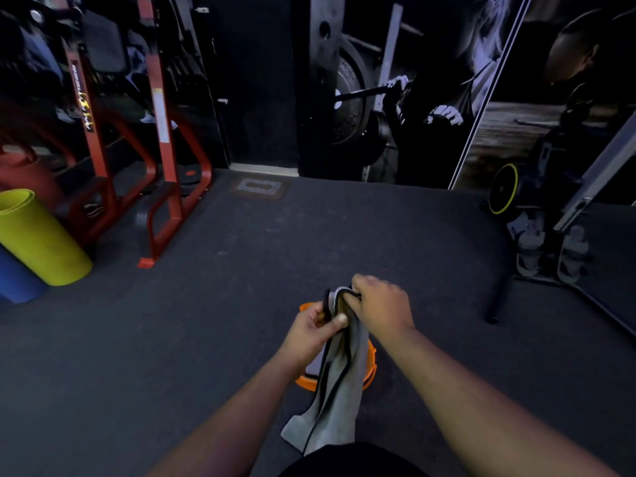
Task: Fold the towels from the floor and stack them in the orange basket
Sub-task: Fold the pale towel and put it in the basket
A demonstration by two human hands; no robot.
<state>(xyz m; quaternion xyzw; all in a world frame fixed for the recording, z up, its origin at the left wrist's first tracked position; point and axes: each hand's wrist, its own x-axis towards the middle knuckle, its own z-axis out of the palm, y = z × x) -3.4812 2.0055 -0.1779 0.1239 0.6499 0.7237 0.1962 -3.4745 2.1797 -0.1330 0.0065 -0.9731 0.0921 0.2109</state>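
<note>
Currently the grey towel (339, 383) hangs lengthwise above the orange basket (370, 368), clear of the floor. Left hand (315, 330) pinches its top edge under the thumb; right hand (382, 308) grips the same edge just beside it. Advice: slide hands apart to the corners, match the dark hems, then fold in half before lowering.
</note>
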